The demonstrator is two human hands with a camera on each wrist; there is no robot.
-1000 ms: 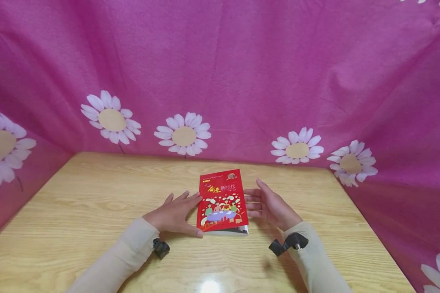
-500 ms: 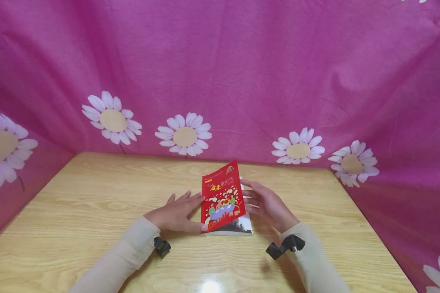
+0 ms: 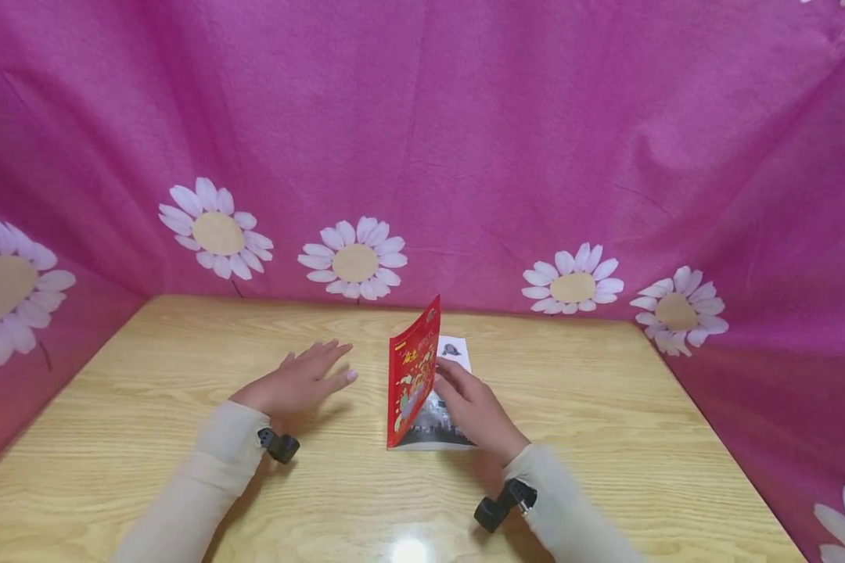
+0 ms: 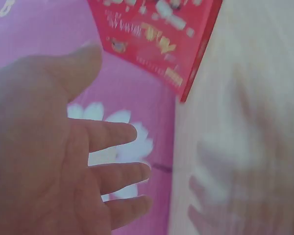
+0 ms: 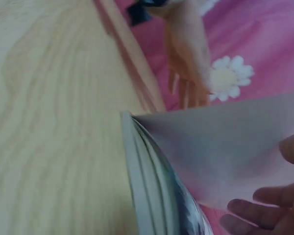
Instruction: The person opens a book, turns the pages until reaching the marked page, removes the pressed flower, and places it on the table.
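A thin paperback book with a red cover point(image 3: 410, 379) lies in the middle of the table, its cover raised almost upright along the left spine. Beneath it a grey-and-white first page point(image 3: 438, 426) shows. My right hand point(image 3: 477, 408) is over that page, fingers extended against or very near the cover's inner side; contact is hard to tell. The right wrist view has the pale inside of the cover point(image 5: 220, 142) beside those fingers. Left of the book, my left hand point(image 3: 296, 381) hovers with spread fingers, apart from the cover and holding nothing.
The wooden table point(image 3: 183, 352) extends around the book on all sides. A pink curtain point(image 3: 465, 156) with white daisies encloses the back and both sides. Each wrist carries a small black camera mount, such as the left mount point(image 3: 278, 446).
The book's cover has swung up from nearly flat to almost upright. My right hand has moved left over the page, while my left hand has left the spine edge and drawn back left.
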